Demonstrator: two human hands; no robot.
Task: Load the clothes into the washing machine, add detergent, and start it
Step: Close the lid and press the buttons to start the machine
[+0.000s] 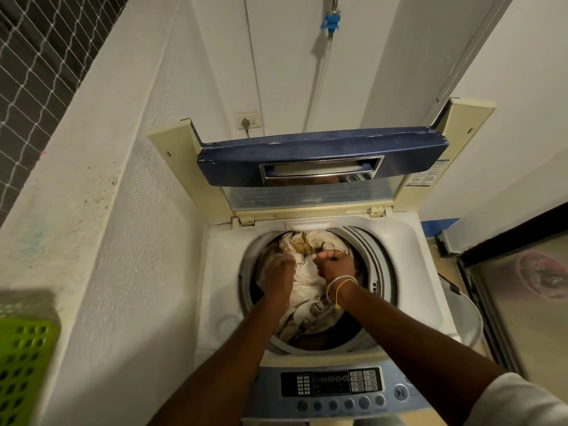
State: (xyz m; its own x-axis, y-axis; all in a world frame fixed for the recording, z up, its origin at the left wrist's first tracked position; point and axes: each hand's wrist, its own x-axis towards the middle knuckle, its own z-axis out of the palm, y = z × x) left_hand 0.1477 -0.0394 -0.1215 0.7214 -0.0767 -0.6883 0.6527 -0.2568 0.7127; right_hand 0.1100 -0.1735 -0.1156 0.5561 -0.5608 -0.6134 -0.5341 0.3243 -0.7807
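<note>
A green basket (24,358) sits lower left; a blue tap (330,23) and socket (249,120) are on the wall.

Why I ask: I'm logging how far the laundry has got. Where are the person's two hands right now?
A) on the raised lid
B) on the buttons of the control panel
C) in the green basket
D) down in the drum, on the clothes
D: the left hand and the right hand both reach into the drum, fingers curled on the pale clothes.

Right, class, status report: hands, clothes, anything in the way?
Both gripping, left hand and right hand, on pale clothes in drum. Open lid upright. Nothing blocking.
</note>
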